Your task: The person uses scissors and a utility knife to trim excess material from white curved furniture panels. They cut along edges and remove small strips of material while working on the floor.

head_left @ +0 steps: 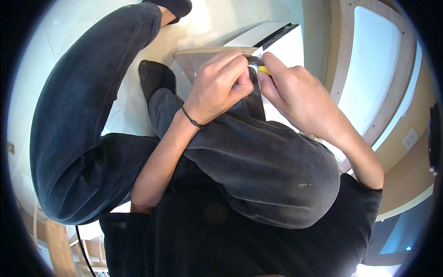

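Note:
My left hand (pixel 221 87), with a black cord bracelet at its wrist, is curled into a fist at the edge of a brown board (pixel 189 57). What its fingers close on is hidden. Just to the right, my right hand (pixel 297 94) pinches a small yellow-handled tool (pixel 264 70); the hand covers most of it. Between the two hands lies a dark strip (pixel 254 101), with a small white flap (pixel 258 52) standing up beside its upper end. A white box-like piece (pixel 281 53) with a black slot along its top sits just beyond my hands.
My bent leg (pixel 263 161) in dark trousers lies under both forearms. The other leg (pixel 78 106) stretches to the far left over pale floor tiles (pixel 60 41). At right stands a wooden frame (pixel 339 55) with white panels, near a wall socket (pixel 410 138).

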Demonstrator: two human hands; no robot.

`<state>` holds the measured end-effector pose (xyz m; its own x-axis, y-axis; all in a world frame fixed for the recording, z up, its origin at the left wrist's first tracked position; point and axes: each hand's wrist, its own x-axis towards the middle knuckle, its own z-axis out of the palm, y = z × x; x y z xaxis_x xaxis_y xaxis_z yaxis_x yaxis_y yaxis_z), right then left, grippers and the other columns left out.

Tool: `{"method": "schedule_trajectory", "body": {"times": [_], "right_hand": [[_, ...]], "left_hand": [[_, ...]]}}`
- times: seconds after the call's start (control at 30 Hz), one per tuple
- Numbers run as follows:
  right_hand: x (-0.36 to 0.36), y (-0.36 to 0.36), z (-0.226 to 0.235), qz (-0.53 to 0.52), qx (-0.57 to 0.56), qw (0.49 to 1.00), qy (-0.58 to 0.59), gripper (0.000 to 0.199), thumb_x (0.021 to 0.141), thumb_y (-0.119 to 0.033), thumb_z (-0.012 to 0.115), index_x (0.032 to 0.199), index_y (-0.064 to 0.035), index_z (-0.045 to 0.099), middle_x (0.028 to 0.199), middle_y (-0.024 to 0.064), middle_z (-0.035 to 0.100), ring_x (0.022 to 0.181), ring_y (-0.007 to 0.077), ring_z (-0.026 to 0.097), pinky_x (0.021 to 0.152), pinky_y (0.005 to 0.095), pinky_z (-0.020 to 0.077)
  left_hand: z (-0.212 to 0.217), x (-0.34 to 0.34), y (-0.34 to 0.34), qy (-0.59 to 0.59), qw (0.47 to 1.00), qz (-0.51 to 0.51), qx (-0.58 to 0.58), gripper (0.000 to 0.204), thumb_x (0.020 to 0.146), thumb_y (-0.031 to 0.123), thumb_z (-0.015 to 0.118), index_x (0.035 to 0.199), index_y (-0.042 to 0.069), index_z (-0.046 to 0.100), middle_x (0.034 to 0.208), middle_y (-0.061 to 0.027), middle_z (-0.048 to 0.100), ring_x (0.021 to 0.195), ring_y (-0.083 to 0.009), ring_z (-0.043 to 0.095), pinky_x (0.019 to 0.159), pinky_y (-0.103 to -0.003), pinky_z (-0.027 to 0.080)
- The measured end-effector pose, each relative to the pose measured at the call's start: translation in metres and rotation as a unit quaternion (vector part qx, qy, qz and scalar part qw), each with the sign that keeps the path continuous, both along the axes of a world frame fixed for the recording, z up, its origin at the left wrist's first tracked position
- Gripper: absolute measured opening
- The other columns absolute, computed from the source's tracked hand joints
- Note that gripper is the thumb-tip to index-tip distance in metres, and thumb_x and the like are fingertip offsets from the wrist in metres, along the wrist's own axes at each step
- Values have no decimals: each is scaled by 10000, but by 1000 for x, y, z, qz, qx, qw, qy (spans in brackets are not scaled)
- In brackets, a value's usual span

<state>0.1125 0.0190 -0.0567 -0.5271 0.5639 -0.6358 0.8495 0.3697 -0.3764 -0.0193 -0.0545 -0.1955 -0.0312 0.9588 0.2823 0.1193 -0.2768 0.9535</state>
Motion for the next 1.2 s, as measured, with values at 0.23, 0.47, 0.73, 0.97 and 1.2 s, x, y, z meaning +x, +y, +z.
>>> {"method": "schedule_trajectory", "body": {"times": [0.23,0.47,0.73,0.97,1.2], "right_hand": [[5,0,7,16,15,999,-36,151,1004,-135,527,1067,-3,487,614,230,576,626,441,625,599,496,478],[2,2,6,13,6,998,-58,163,1002,-129,530,1085,3,483,624,230,589,642,439,641,612,505,491],[-3,2,0,30,-8,998,-46,194,997,-129,539,1116,14,485,628,232,598,630,429,648,602,491,504],[12,-4,4,3,42,999,-2,178,1012,-144,534,1080,13,490,610,212,586,597,416,643,556,473,485],[20,-9,9,-33,35,999,-5,147,1027,-148,516,1067,-7,503,577,182,558,538,373,631,534,449,471]], "left_hand": [[1,1,0,1,1000,-7,-9,182,778,-8,651,782,-11,469,785,-158,503,737,-354,546,671,-421,470],[0,-2,1,9,1000,-15,-15,179,792,5,654,786,-8,476,791,-148,512,737,-340,557,672,-417,474],[0,-13,-3,-16,998,-67,-10,126,803,-18,626,815,-21,501,784,-148,481,691,-332,524,651,-403,461],[11,-14,-1,84,996,-26,-28,112,836,59,644,883,-6,566,849,-138,559,751,-327,598,670,-410,503],[10,-11,0,142,989,5,-28,152,931,164,646,968,25,600,921,-118,615,852,-321,649,717,-411,543]]}}
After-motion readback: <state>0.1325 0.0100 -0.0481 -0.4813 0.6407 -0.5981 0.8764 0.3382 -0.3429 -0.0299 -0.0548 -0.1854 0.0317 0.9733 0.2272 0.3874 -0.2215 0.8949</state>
